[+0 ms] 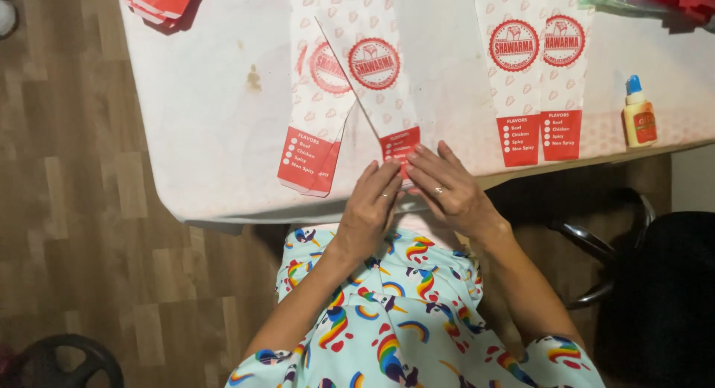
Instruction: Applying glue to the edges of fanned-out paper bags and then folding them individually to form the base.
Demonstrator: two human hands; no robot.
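While both hands pressed down at the near edge of the bench (pixel 208 135), the work sat somewhere in its middle. The left hand (pixel 370 202) and the right hand (pixel 445 185) lay side by side with fingers flat and nearly touching, holding down the red bottom end of a long white-and-red paper sleeve (pixel 376 83) that ran away from the person at a slant. Neither grip pinched anything; both were flattened on the paper, as if creasing or sticking a fold there, though the fold itself was hidden under the fingers.

Just left of that sleeve lay another sleeve (pixel 316 120), partly under it, with its red end hanging near the bench edge. Well to the right, a pair of sleeves (pixel 535 83) lay neatly side by side and looked finished. A small glue bottle (pixel 638 114) with a blue cap stood near the right edge, capped and apart from the hands. A stack of red flat pieces (pixel 158 2) waited at the far left corner, so more seemed left to do.
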